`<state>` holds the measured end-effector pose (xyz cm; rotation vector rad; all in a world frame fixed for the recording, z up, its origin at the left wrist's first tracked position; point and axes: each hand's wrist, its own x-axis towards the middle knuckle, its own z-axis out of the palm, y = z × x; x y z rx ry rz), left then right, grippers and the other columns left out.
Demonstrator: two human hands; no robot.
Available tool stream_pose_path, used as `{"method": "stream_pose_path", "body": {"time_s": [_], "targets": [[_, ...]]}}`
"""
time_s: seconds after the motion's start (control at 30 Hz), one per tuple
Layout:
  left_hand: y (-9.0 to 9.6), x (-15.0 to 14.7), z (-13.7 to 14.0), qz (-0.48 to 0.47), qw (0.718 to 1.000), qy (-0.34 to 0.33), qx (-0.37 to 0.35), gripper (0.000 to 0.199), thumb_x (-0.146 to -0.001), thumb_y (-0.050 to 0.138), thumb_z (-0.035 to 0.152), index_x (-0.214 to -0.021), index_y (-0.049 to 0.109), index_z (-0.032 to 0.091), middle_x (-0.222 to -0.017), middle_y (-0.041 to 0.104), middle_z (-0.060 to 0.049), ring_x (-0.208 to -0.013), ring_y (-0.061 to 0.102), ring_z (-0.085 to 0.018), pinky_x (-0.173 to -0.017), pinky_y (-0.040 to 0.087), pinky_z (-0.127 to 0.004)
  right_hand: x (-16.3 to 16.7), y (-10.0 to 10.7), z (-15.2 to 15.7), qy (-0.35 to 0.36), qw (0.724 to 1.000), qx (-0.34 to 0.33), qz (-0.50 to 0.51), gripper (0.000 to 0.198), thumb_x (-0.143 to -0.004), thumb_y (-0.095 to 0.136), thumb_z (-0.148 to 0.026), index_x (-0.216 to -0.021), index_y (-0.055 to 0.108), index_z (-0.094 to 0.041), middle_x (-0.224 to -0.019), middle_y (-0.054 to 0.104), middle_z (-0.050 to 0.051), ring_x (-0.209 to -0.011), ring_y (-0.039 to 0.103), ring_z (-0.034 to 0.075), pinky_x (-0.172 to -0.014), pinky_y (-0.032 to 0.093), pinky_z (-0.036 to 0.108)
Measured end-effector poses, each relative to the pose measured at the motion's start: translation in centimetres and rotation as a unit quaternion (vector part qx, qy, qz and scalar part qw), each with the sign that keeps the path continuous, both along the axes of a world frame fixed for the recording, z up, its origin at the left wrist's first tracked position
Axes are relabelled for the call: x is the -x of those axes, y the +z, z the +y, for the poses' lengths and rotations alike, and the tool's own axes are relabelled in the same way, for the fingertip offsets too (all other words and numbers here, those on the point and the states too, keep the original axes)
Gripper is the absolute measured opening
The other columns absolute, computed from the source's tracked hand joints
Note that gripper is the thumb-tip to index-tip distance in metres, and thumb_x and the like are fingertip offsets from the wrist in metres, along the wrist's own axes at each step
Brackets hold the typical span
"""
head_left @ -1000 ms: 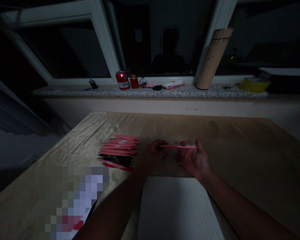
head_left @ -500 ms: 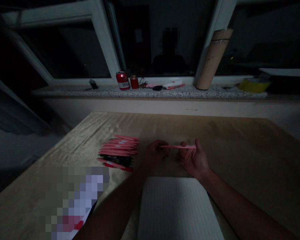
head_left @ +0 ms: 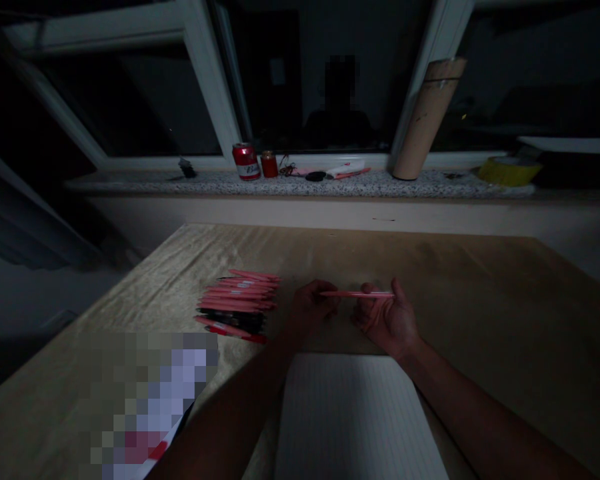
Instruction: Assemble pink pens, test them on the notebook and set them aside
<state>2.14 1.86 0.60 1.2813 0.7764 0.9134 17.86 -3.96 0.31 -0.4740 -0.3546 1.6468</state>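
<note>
The tabletop [head_left: 485,307] spreads widest, its far edge running side to side under the windowsill [head_left: 220,187]. On its near part lies a lined white pad [head_left: 355,413], between the 2 forearms, its long side pointing away from the person. Left of the hands sits a bundle of pens [head_left: 237,293], mostly pink with some black below, their lengths lying nearly sideways; the left hand is the nearer to it, just beside its right ends, while the right hand is well apart. Of the 2 hands, the right [head_left: 387,323] is turned palm up, thumb raised, fingers curled, with the pen's right end caught at the thumb; how firmly, I cannot tell. The left hand [head_left: 313,307] pinches the opposite end in its fingers. Smallest is that pink pen [head_left: 355,294], bridging the gap between the hands beyond the pad's far edge, seemingly lifted off the surface. Its long axis runs sideways, almost level, roughly parallel to the tabletop's far edge and crosswise to the pad.
</note>
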Motion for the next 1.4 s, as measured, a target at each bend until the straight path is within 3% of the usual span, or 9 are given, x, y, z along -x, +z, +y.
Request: {"method": "stream_pose_path", "body": {"time_s": [0.4,0.7,0.9,1.2,1.4], "targets": [[-0.45,0.06,0.26,-0.012,1.000,0.011,-0.005,0.021,-0.061,0.065,0.026,-0.074,0.053,0.014,-0.052,0.054,0.004,-0.046,0.046,-0.006,-0.047,0.036,-0.019,-0.06,0.45,-0.05,-0.017,1.000,0.026,0.001,0.056,-0.088,0.028,-0.055,-0.078,0.064,-0.014,-0.049,0.059,0.004,-0.044,0.055,0.015,-0.049,0.046,0.029],[-0.34,0.13,0.22,-0.009,1.000,0.006,-0.010,0.020,-0.062,0.064,0.026,-0.073,0.052,0.014,-0.052,0.053,0.005,-0.046,0.045,-0.006,-0.046,0.035,-0.019,-0.21,0.15,0.15,-0.025,1.000,0.003,-0.017,0.046,-0.087,0.037,-0.050,-0.079,0.066,-0.015,-0.051,0.060,0.003,-0.045,0.055,0.014,-0.049,0.045,0.028],[-0.68,0.19,0.33,-0.009,1.000,-0.004,-0.023,0.019,-0.064,0.064,0.026,-0.073,0.053,0.013,-0.054,0.053,0.004,-0.046,0.045,-0.006,-0.047,0.035,-0.018,-0.17,0.39,-0.06,-0.011,1.000,0.001,-0.023,0.058,-0.084,0.031,-0.061,-0.081,0.065,-0.014,-0.053,0.062,0.006,-0.048,0.056,0.017,-0.049,0.044,0.030],[-0.70,0.08,0.33,-0.006,1.000,0.001,-0.014,0.021,-0.062,0.066,0.025,-0.073,0.053,0.013,-0.054,0.053,0.005,-0.046,0.044,-0.005,-0.046,0.034,-0.018,-0.14,0.50,-0.06,0.014,0.999,-0.011,-0.040,0.047,-0.086,0.034,-0.054,-0.076,0.062,-0.018,-0.055,0.063,0.005,-0.048,0.057,0.015,-0.051,0.044,0.028],[-0.32,0.26,0.11,0.012,0.999,-0.008,-0.029,0.022,-0.063,0.067,0.029,-0.072,0.055,0.012,-0.056,0.052,0.004,-0.048,0.044,-0.006,-0.048,0.034,-0.019,0.16,0.67,-0.19,0.014,0.998,-0.017,-0.056,0.059,-0.078,0.039,-0.067,-0.083,0.066,-0.015,-0.057,0.064,0.006,-0.051,0.058,0.016,-0.050,0.045,0.029]]}}
